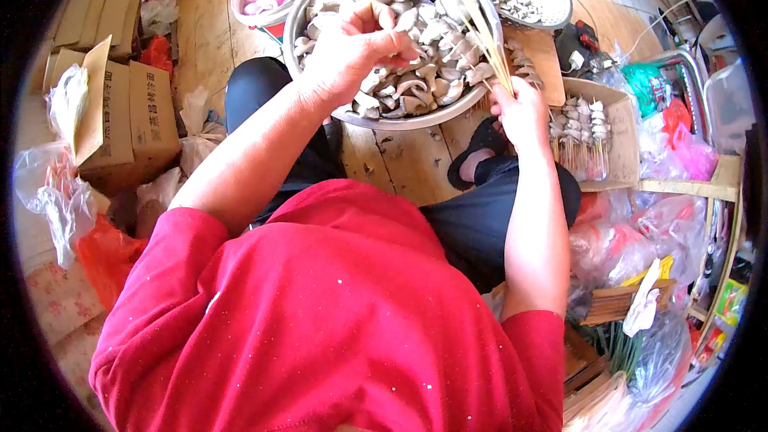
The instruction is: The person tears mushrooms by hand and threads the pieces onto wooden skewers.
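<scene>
A wide metal basin (400, 122) full of grey oyster mushrooms (412, 88) stands in front of me. Over its left half hovers my left hand (360, 52), fingers curled inward and thumb bent toward them. Whether a piece of mushroom is pinched there I cannot make out. At the basin's right edge, my right hand (522, 112) is closed around a bundle of thin bamboo skewers (492, 44), which fan up and to the left over the mushrooms. Mushroom pieces lie close to the skewers' lower part; I cannot tell if any are threaded on.
At right, a cardboard box (622, 144) holds several threaded mushroom skewers (588, 124), beside a wooden board (546, 60). Behind stand a colander (556, 0) of mushroom pieces and a bowl (240, 10) of pink onion pieces. Cartons (132, 116) sit left, plastic bags (624, 244) right.
</scene>
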